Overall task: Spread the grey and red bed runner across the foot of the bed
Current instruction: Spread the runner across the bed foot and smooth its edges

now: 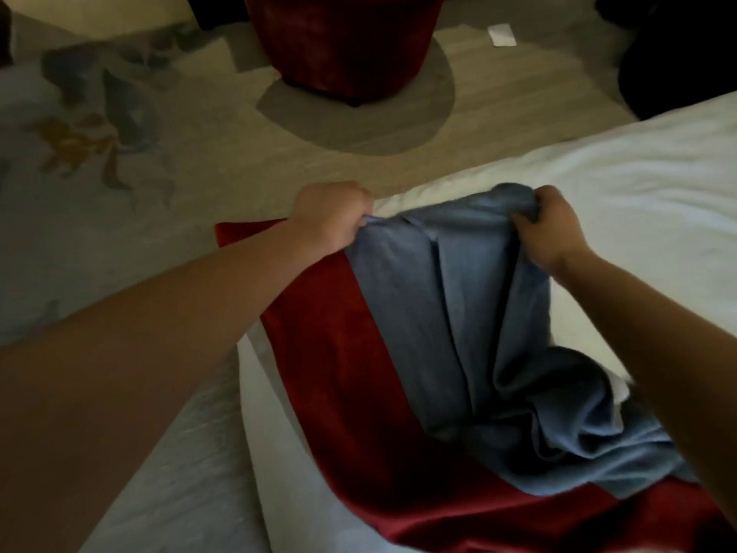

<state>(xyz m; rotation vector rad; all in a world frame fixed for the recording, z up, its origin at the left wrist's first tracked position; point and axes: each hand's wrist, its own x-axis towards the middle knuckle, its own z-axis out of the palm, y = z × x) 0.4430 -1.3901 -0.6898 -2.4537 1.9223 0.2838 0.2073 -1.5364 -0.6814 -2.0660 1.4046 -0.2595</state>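
The bed runner [434, 337] lies crumpled on the corner of the white bed [638, 185], its grey-blue middle bunched in folds and a red band along its left and near sides. My left hand [331, 217] grips the runner's far edge at the left. My right hand [552, 229] pinches the same far edge about an arm's width to the right. Between the two hands the grey cloth is lifted and hangs in pleats. A red corner of the runner pokes out past the bed's edge under my left forearm.
A red velvet round seat [343, 41] stands on the patterned carpet [119, 161] beyond the bed corner. A white slip of paper [501, 34] lies on the floor at the back right. Dark furniture sits at the far right.
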